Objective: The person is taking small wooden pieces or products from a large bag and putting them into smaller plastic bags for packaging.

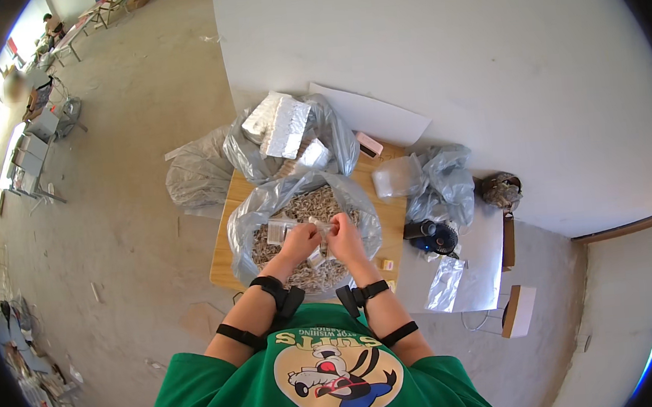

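Observation:
A large grey plastic bag (242,233) lies open on the wooden table (228,268), holding many small brownish pieces (311,202). Over these pieces my left hand (301,241) and my right hand (346,242) come close together, fingers closed in pinches. A small whitish bit (318,223) shows between the fingertips; its kind is too small to tell. Beside my left hand, a pale ridged plastic tray (278,230) rests on the pieces. Both wrists wear black straps with dark devices.
Behind stands another grey bag (344,137) with silvery trays (288,126). A pink box (370,145) lies near the table's far edge. To the right, a white table (408,277) bears a black fan (442,238) and grey plastic bags (447,182). A white wall (436,42) rises ahead.

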A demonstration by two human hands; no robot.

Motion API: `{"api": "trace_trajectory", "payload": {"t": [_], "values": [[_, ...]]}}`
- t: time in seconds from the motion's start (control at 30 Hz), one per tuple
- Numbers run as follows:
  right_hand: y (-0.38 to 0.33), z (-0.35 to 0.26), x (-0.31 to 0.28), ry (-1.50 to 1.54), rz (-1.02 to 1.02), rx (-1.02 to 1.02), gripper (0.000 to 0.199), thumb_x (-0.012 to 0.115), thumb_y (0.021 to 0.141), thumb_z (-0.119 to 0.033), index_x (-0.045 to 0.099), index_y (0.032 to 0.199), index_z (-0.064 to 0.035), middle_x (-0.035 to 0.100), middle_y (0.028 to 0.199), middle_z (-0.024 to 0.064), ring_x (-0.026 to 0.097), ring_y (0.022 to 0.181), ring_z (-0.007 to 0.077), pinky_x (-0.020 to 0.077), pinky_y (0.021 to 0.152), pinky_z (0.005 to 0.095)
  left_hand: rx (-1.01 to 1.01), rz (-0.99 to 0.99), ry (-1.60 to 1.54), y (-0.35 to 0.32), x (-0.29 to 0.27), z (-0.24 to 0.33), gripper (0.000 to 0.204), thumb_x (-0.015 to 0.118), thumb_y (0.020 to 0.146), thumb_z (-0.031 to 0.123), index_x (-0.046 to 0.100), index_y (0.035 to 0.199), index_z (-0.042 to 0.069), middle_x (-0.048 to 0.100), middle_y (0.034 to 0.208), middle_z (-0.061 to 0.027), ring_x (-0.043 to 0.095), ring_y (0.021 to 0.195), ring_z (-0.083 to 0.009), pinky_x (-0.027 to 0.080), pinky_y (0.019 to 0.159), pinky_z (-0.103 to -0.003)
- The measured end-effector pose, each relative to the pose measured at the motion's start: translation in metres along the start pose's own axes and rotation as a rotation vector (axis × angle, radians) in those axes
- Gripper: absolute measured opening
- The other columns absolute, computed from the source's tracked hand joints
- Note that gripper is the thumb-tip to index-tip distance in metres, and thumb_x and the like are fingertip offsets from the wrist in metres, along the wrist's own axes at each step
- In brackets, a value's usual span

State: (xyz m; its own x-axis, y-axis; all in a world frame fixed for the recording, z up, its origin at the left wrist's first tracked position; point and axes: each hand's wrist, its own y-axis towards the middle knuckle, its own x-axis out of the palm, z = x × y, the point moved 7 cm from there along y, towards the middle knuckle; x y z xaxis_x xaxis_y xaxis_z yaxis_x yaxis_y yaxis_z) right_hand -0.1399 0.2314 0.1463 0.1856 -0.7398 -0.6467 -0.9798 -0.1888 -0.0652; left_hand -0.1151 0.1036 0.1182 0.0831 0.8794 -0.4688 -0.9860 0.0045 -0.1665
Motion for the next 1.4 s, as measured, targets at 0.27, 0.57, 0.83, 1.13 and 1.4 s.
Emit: {"api": "trace_trajectory", "payload": {"t": [0.27,0.57,0.83,1.13,1.4], "values": [[-0.001,0.028,0.008,-0.011,-0.06,-0.054,0.017,0.054,0.081,-0.009,0.052,0.096,-0.0018,0.06,0.079,0.011,0.061,0.073,0.0239,0.0469,0.058,0.0318,0.151,-0.064,0.139,0.001,0.008,0.015,0.017,0.059,0.07,0.017,0.055,0.066,0.001,0.057,0.073,-0.0173,0.056,0.072,-0.0348,0.045,0.063,-0.041],[-0.009,0.045,0.009,1.081,-0.125,0.425,0.014,0.049,0.083,0.0,0.055,0.095,-0.0028,0.06,0.09,0.0035,0.06,0.081,0.0156,0.0521,0.068,0.0292,-0.299,0.09,-0.629,-0.003,-0.016,-0.023,0.032,0.065,0.078,0.024,0.054,0.091,-0.003,0.06,0.078,-0.0066,0.057,0.072,-0.0167,0.046,0.064,-0.03],[0.001,0.033,-0.018,0.738,0.05,0.089,0.016,0.053,0.084,-0.008,0.059,0.098,-0.0015,0.06,0.083,0.0018,0.056,0.076,0.0102,0.0432,0.068,0.0206,-0.013,0.165,-0.167,-0.008,-0.037,0.018,0.016,0.066,0.076,0.017,0.062,0.079,0.001,0.06,0.072,-0.0096,0.059,0.067,-0.0187,0.045,0.061,-0.03],[0.007,0.014,0.006,0.664,-0.165,0.215,0.016,0.057,0.085,-0.017,0.06,0.088,-0.0019,0.058,0.077,0.0017,0.054,0.067,0.0081,0.044,0.058,0.0216,0.1,0.196,-0.184,-0.011,-0.033,0.032,0.015,0.068,0.071,0.013,0.062,0.077,0.002,0.06,0.072,-0.0113,0.058,0.064,-0.0233,0.044,0.058,-0.032],[-0.001,-0.015,-0.005,0.697,-0.14,0.177,0.013,0.059,0.083,-0.016,0.059,0.084,-0.0029,0.056,0.072,0.0005,0.051,0.062,0.0072,0.0429,0.056,0.0217,0.02,0.171,-0.138,-0.02,-0.035,0.027,0.019,0.066,0.074,0.019,0.061,0.076,0.0,0.06,0.072,-0.014,0.059,0.065,-0.0255,0.044,0.058,-0.033]]}}
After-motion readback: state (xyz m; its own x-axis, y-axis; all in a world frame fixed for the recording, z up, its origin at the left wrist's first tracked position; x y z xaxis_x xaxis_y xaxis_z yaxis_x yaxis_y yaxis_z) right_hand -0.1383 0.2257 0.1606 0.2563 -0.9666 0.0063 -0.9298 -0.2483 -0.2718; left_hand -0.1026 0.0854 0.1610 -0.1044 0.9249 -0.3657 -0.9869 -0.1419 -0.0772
